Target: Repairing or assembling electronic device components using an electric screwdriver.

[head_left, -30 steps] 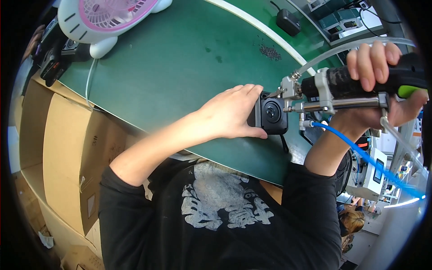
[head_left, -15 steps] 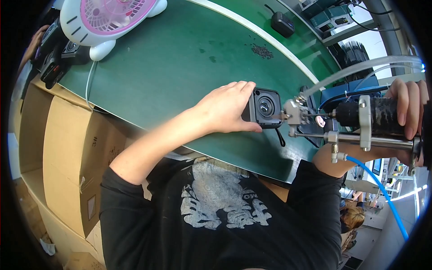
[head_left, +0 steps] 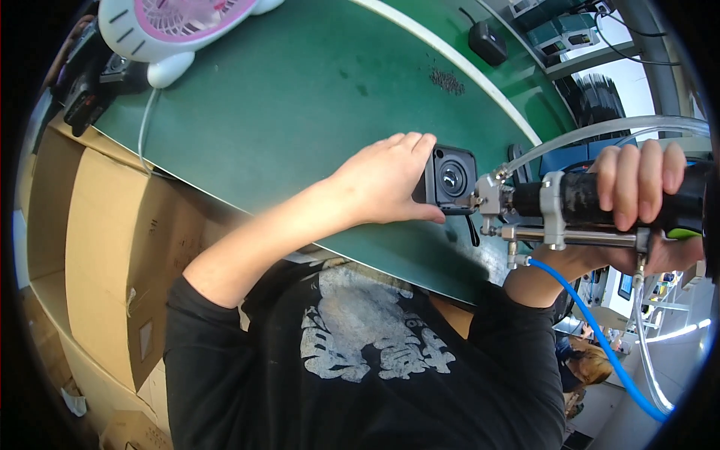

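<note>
A small black box-shaped device (head_left: 466,166) with a round, lens-like centre stands on the green table, a wrist strap (head_left: 473,231) hanging from its near edge. My left hand (head_left: 386,180) is wrapped round its left side, thumb along the near edge and fingers over the far one. My right hand (head_left: 641,184) grips the black body of an automatic-feed screwdriver (head_left: 574,201), held lying sideways. The metal nose of this tool touches or nearly touches the device's right edge; its tip is too small to make out. Clear and blue hoses run from the tool.
Loose dark screws (head_left: 447,82) lie in a heap at the back. Beyond a white strip (head_left: 465,64) sits a black box with a cable (head_left: 487,43). A white-and-pink fan (head_left: 169,34) stands far left, above open cardboard boxes (head_left: 105,262). Another person (head_left: 585,362) is at lower right.
My right hand has moved left, pushing the screwdriver's body closer to its nose and the device. My left hand keeps its hold. The whole view has shifted slightly.
</note>
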Available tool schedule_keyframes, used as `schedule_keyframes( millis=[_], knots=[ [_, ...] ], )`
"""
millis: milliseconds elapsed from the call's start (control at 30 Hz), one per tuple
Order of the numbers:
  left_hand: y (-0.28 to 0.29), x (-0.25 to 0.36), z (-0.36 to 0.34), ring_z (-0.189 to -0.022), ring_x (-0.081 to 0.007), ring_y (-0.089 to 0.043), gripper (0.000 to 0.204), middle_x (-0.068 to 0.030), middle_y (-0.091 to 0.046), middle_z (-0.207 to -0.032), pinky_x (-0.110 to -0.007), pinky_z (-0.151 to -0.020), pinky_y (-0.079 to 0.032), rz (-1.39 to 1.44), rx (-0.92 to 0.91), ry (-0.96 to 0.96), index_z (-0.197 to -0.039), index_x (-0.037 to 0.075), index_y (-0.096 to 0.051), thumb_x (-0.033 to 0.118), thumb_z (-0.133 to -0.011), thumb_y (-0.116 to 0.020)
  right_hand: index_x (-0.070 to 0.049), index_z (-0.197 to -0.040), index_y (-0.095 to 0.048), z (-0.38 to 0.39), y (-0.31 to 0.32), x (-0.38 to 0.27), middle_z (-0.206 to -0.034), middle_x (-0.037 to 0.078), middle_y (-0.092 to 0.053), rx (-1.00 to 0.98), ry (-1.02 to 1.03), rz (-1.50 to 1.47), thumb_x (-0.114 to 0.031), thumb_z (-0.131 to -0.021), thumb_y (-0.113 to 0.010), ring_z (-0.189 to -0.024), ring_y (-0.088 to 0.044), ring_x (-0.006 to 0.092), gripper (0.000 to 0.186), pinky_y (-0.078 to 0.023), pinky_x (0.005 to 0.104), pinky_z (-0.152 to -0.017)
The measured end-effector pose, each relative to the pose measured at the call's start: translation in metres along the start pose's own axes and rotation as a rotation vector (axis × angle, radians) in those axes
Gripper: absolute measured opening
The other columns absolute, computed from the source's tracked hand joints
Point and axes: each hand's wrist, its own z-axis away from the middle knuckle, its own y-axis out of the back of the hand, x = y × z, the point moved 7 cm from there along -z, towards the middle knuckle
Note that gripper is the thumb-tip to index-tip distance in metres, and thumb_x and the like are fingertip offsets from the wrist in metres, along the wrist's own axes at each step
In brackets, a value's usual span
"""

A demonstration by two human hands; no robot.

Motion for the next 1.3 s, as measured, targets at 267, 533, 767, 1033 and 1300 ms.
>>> schedule_keyframes(
  millis=[267, 533, 767, 1033, 1300],
  knots=[
    [0.006, -0.003, 0.009, -0.119, -0.0441, -0.052, 0.095, -0.0315, -0.052, -0.125, -0.044, -0.103, -0.043, 0.045, -0.073, 0.033, -0.131, -0.012, -0.039, 0.048, -0.072, -0.082, -0.004, -0.103, -0.044, -0.024, 0.006, -0.011, -0.075, 0.002, -0.050, -0.034, -0.060, -0.065, -0.056, -0.088, -0.065, -0.057, -0.052, 0.0111, 0.058, -0.044, 0.0285, -0.058],
    [0.077, -0.023, 0.029, -0.135, -0.0382, -0.042, 0.107, -0.0257, -0.043, -0.144, -0.042, -0.112, -0.035, -0.194, -0.281, 0.070, -0.145, -0.004, -0.035, 0.046, -0.066, -0.086, -0.001, -0.110, -0.049, -0.063, 0.022, -0.051, -0.068, 0.002, -0.053, 0.240, 0.018, -0.071, -0.048, -0.099, -0.052, -0.052, -0.054, 0.0138, 0.049, -0.049, 0.0292, -0.051],
    [0.035, 0.003, -0.008, -0.120, -0.0415, -0.051, 0.111, -0.0264, -0.050, -0.131, -0.047, -0.105, -0.041, -0.715, -0.480, 0.122, -0.154, 0.008, -0.021, 0.050, -0.068, -0.078, 0.000, -0.086, -0.065, -0.041, 0.069, -0.001, -0.071, 0.002, -0.063, 0.383, -0.059, 0.263, -0.030, -0.085, -0.075, -0.059, -0.061, 0.0093, 0.032, -0.049, 0.0236, -0.056],
    [0.086, -0.034, -0.128, -0.122, -0.0363, -0.051, 0.105, -0.0226, -0.052, -0.134, -0.047, -0.107, -0.038, -0.824, -0.285, -0.268, -0.145, 0.001, -0.036, 0.035, -0.060, -0.088, 0.003, -0.090, -0.066, -0.038, 0.078, -0.013, -0.070, 0.003, -0.061, 0.334, 0.073, 0.292, -0.038, -0.075, -0.081, -0.066, -0.055, 0.0097, 0.046, -0.045, 0.0274, -0.060],
    [-0.037, 0.014, -0.365, -0.118, -0.0268, -0.055, 0.099, -0.0199, -0.055, -0.127, -0.037, -0.104, -0.041, 0.058, 0.086, -0.135, -0.140, -0.006, -0.036, 0.031, -0.065, -0.091, 0.009, -0.079, -0.062, -0.025, 0.055, -0.023, -0.075, 0.026, -0.066, 0.272, 0.119, 0.264, -0.032, -0.070, -0.076, -0.075, -0.067, 0.0417, 0.044, -0.055, 0.0442, -0.070]
  ],
)
